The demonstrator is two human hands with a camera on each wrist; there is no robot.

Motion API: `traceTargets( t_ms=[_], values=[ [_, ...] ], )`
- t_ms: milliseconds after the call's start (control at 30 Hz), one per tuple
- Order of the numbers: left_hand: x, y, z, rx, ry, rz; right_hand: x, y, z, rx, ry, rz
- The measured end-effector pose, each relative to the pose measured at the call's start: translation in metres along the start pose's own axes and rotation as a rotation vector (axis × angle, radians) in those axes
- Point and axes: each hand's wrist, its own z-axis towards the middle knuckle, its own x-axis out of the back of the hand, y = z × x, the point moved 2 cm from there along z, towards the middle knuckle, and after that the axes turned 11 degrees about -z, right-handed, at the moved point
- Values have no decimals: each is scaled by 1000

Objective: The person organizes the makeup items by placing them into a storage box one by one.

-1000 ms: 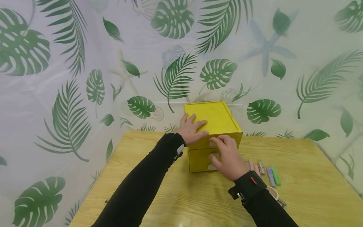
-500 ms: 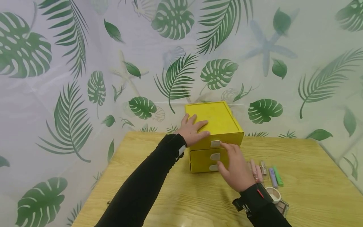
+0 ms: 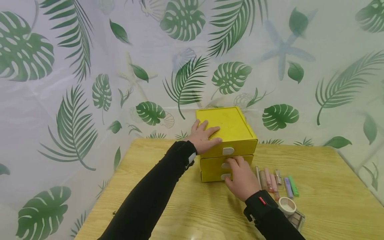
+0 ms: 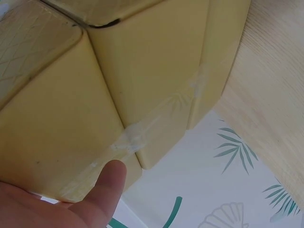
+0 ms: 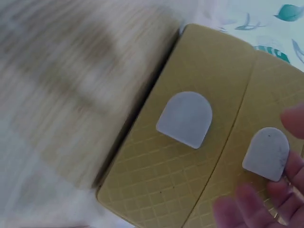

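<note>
A yellow drawer box [image 3: 231,123] with white tab handles stands on the table near the wall. My left hand [image 3: 204,137] rests on its top at the left edge, fingers spread. In the left wrist view, one finger [image 4: 107,187] lies along the box's side. My right hand [image 3: 241,178] is at the front, its bent fingers around the middle handle [image 5: 267,154]; I cannot tell whether they grip it. The top handle [image 3: 228,151] and bottom handle [image 5: 185,118] show beside the hand. All the drawers look closed.
Right of the box lie pink tubes [image 3: 269,180], a purple stick [image 3: 288,187], a green stick [image 3: 293,186], a round white-rimmed compact [image 3: 287,205] and a palette [image 3: 297,220]. A leaf-patterned sheet [image 3: 180,50] covers the wall behind the wooden table [image 3: 180,213].
My right hand has left the top handle, drawn back a little, then come down and in to the middle handle. My left hand has stayed on the box top.
</note>
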Motion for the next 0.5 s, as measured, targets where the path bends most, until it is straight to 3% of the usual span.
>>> traceTargets(
  t_ms=[233, 500],
  values=[
    [2, -1, 0, -2, 13, -16, 1, -4, 14, -36, -24, -41],
    [0, -1, 0, 6, 7, -14, 11, -9, 12, -78, -63, -53]
  ],
)
